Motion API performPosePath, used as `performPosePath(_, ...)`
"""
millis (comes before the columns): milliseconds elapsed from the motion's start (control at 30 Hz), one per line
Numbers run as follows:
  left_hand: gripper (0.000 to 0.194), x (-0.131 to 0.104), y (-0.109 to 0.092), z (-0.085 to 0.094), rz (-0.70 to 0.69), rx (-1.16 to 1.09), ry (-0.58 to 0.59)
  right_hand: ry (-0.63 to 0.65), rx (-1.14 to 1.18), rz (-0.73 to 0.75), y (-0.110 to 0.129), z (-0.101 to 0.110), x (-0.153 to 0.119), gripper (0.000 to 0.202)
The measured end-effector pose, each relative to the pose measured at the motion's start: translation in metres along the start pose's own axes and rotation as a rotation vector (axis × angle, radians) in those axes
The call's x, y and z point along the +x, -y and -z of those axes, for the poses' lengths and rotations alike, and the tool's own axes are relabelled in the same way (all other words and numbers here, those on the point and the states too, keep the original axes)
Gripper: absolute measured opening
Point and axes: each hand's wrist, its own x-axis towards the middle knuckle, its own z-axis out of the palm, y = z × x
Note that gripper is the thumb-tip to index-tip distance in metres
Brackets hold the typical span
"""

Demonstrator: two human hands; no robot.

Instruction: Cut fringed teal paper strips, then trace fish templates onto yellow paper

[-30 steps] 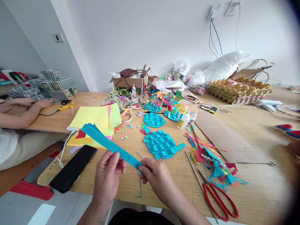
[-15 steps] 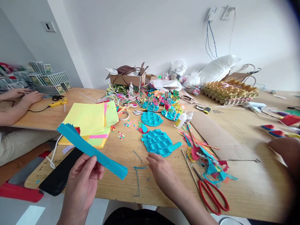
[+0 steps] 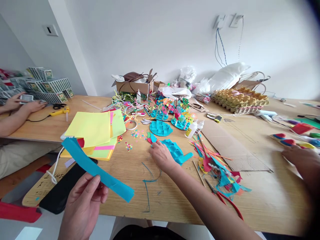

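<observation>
A wide strip of blue paper (image 3: 110, 181) is pinched near its middle between the thumb and fingers of my left hand (image 3: 86, 196). It slants above the table, its upper end apparently in several layers. My right hand (image 3: 161, 155) has its fingers bunched at the left edge of a woven blue paper shape (image 3: 173, 150), and covers that side of it. One strip end sticks out at the shape's lower right. Behind it lies a second woven blue paper oval (image 3: 161, 128). Red-handled scissors (image 3: 231, 201) lie partly under my right forearm.
Yellow paper sheets (image 3: 90, 125) are stacked at left. Glue bottles (image 3: 192, 129), paper scraps (image 3: 225, 173) and a cardboard sheet (image 3: 225, 143) lie to the right. Egg trays (image 3: 241, 100) stand farther back. Other people's hands are at the far left (image 3: 32, 106) and right (image 3: 297, 158).
My right hand has moved forward and left, from below the woven blue paper onto its left edge. My left hand still holds the blue strip, slightly lower. The view has shifted a little.
</observation>
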Motion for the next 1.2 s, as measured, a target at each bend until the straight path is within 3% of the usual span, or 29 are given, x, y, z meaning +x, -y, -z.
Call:
performPosePath(200,0.023,0.001,-0.001,0.002,0.003,0.000,-0.007,0.055,0.037,0.012,0.003,0.002,-0.003,0.021)
performPosePath(367,0.021,0.002,0.001,0.001,-0.002,-0.010,0.023,0.098,0.134,0.007,0.011,0.009,-0.027,0.016)
performPosePath(533,0.020,0.003,0.002,0.000,0.003,0.004,0.069,0.138,0.195,-0.049,0.029,0.003,-0.056,0.015)
performPosePath(700,0.021,0.002,0.004,0.000,-0.007,0.003,0.052,0.070,0.309,-0.158,0.045,-0.006,-0.080,0.055)
performPosePath(767,0.020,0.002,0.005,-0.001,-0.002,0.007,0.064,0.061,0.310,-0.205,0.049,-0.009,-0.083,0.060)
performPosePath(833,0.019,0.001,0.006,-0.002,0.002,0.007,0.069,0.060,0.281,-0.212,0.050,-0.012,-0.082,0.052)
performPosePath(967,0.020,0.002,0.006,-0.002,0.007,0.019,0.044,0.116,0.217,-0.185,0.046,-0.019,-0.077,0.015)
performPosePath(1200,0.022,0.003,0.008,0.000,0.017,0.023,0.034,0.149,0.210,-0.120,0.038,-0.020,-0.069,0.020)
